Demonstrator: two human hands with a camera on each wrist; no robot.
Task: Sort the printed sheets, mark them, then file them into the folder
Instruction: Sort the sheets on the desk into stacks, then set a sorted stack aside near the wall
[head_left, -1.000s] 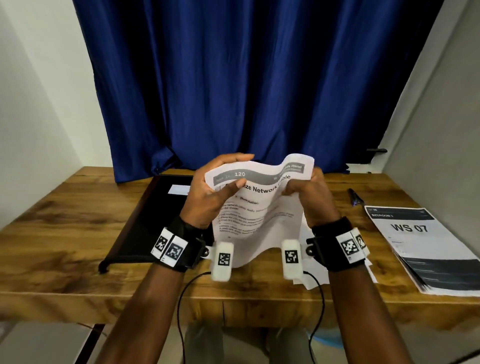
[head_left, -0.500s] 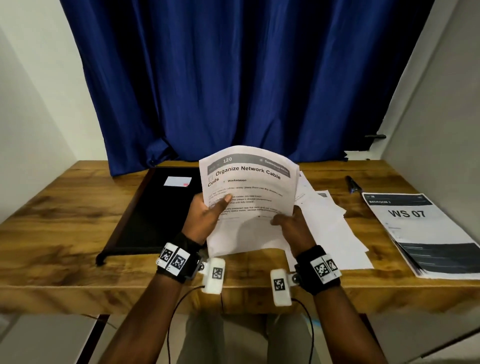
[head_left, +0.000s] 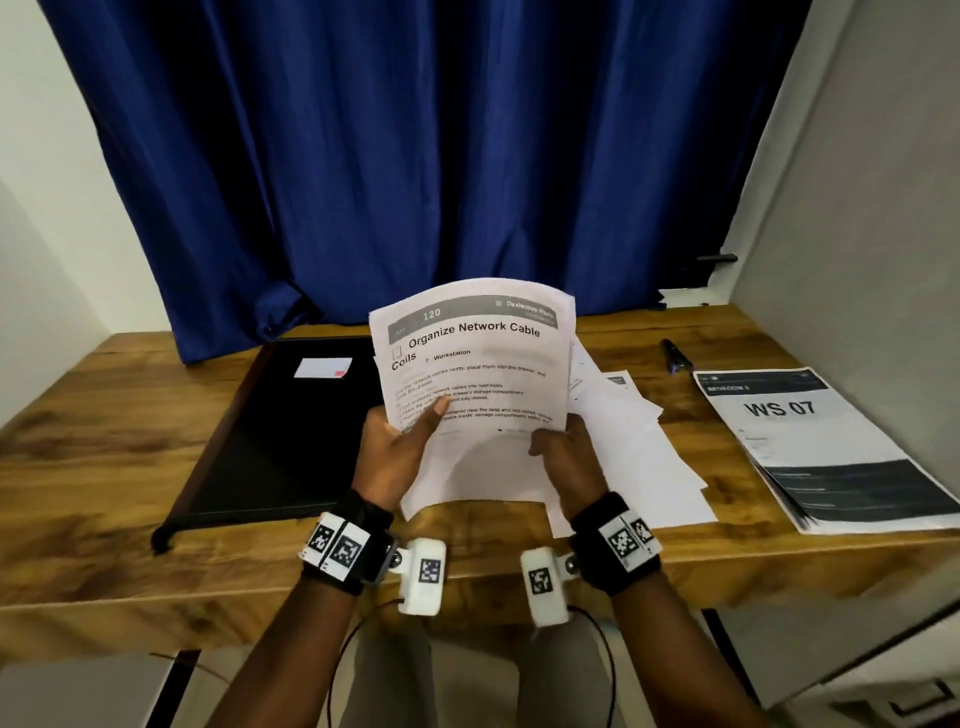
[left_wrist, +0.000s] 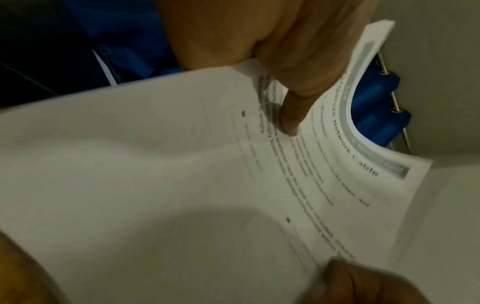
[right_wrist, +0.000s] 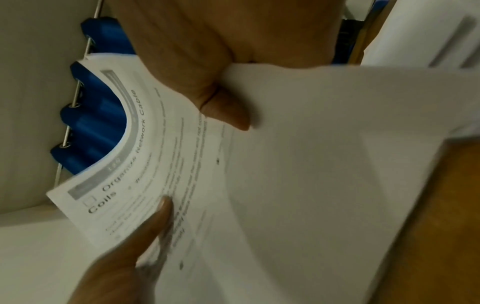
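Above the surface (head_left: 104, 467), my left hand (head_left: 395, 457) and right hand (head_left: 569, 462) each pinch the sheets (head_left: 472, 374). Risk: loose grip, bowed paper; back pages may slide out.

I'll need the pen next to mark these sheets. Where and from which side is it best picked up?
The pen lies flat on the table, far right, clear of the WS 07 stack. Probably best to pinch its barrel mid-length from above with the right hand, once freed from the sheets; the left hand can hold them.
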